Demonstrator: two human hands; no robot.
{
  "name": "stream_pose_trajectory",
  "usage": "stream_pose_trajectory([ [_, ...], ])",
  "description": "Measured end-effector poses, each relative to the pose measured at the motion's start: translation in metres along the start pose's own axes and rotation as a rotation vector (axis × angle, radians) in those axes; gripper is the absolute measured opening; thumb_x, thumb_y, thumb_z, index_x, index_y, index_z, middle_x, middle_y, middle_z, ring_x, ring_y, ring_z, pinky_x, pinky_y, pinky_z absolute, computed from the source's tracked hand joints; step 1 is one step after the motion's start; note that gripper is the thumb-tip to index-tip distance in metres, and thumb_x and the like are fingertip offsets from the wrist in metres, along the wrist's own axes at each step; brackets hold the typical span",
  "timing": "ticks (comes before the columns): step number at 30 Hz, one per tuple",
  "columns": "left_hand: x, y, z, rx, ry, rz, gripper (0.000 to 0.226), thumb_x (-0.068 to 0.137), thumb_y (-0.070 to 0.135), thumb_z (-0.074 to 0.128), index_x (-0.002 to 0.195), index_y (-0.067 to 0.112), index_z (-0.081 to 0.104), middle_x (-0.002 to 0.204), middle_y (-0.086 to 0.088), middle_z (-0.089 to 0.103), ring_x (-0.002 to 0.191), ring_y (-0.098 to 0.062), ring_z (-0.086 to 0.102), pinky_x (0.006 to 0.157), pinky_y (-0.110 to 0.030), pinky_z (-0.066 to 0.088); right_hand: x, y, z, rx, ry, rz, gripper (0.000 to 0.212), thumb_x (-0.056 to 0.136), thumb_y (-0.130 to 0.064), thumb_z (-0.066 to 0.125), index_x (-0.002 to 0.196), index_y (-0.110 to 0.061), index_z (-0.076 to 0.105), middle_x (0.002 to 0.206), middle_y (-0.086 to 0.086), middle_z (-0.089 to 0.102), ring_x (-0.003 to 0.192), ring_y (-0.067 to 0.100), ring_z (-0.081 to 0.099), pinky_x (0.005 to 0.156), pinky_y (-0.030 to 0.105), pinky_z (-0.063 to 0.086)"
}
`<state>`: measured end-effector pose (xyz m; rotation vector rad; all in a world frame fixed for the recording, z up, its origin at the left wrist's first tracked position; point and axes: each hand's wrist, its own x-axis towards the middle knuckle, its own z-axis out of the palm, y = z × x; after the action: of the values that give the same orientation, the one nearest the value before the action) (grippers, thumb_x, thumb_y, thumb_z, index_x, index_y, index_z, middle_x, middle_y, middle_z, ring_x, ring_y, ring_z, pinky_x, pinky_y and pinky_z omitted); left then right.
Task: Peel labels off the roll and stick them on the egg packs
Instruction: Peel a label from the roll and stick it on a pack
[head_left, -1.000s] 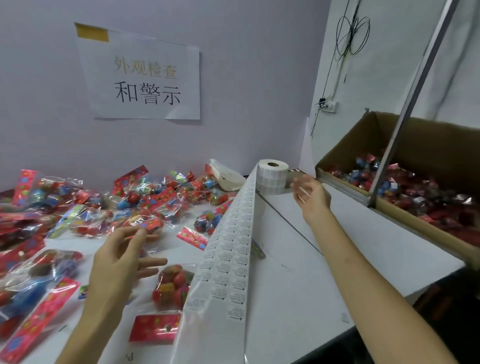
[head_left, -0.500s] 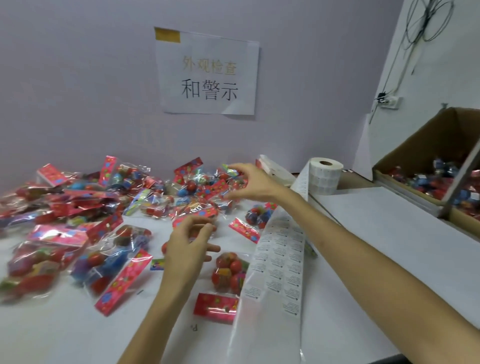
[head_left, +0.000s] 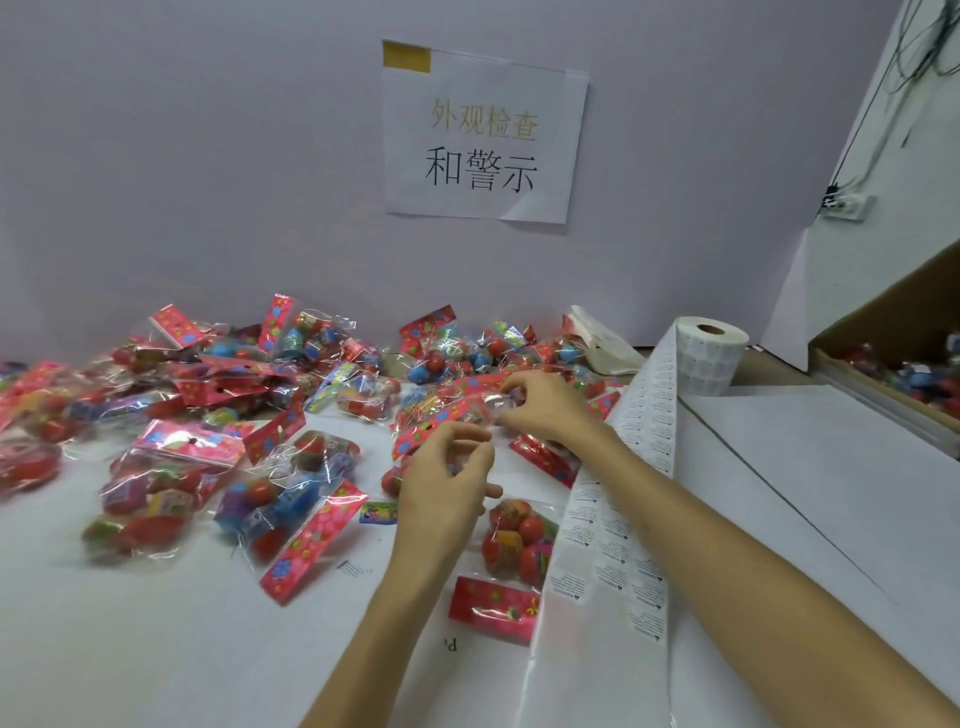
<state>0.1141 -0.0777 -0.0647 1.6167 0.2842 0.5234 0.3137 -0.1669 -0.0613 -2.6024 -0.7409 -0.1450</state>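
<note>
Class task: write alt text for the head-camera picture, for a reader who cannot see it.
Two bare hands, the left hand and right hand, hold a clear cellophane egg pack with a red flowered header above a white table strewn with similar packs. Beside them a white paper label strip runs back to its roll.

A clear, red-topped egg pack (head_left: 444, 418) is tilted between the fingers (head_left: 462, 441); the white label roll (head_left: 709, 361) stands upright right of them.
</note>
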Motion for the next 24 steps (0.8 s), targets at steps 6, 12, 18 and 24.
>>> stream_pose_trajectory([
  [6, 0.000, 0.003, -0.002, -0.049, -0.008, -0.012, 0.007, 0.101, 0.022, 0.060, 0.106, 0.025, 0.065, 0.106, 0.004, 0.071, 0.069, -0.014, 0.075, 0.053, -0.021, 0.053, -0.024, -0.012, -0.029, 0.710, 0.135, 0.211, 0.020, 0.097, -0.027, 0.057, 0.110, -0.018, 0.070, 0.099, 0.000, 0.073, 0.098, 0.024, 0.069, 0.089, 0.039, 0.053],
  [12, 0.001, 0.007, -0.004, -0.276, -0.017, -0.108, 0.037, 0.094, 0.045, 0.067, 0.126, 0.028, 0.058, 0.114, 0.005, 0.072, 0.089, -0.012, 0.076, 0.071, -0.026, 0.058, -0.081, -0.032, -0.050, 1.715, -0.336, 0.169, 0.040, 0.086, -0.028, 0.046, 0.116, -0.006, 0.059, 0.103, 0.018, 0.065, 0.086, 0.024, 0.065, 0.088, 0.038, 0.046],
  [18, 0.001, 0.013, -0.007, -0.373, 0.092, -0.073, 0.035, 0.090, 0.046, 0.069, 0.116, 0.024, 0.073, 0.100, 0.003, 0.078, 0.092, -0.011, 0.074, 0.063, -0.014, 0.054, -0.111, -0.046, -0.036, 1.755, -0.427, 0.090, 0.051, 0.088, -0.007, 0.035, 0.135, 0.000, 0.056, 0.114, 0.022, 0.063, 0.099, 0.034, 0.064, 0.095, 0.052, 0.056],
  [24, 0.002, 0.013, -0.013, -0.405, 0.163, -0.041, 0.013, 0.093, 0.026, 0.073, 0.105, 0.021, 0.069, 0.081, 0.009, 0.078, 0.073, -0.003, 0.074, 0.055, -0.013, 0.052, -0.117, -0.045, -0.027, 1.423, -0.398, 0.034, 0.048, 0.086, -0.015, 0.046, 0.132, -0.014, 0.060, 0.120, 0.012, 0.070, 0.104, 0.023, 0.068, 0.087, 0.045, 0.058],
])
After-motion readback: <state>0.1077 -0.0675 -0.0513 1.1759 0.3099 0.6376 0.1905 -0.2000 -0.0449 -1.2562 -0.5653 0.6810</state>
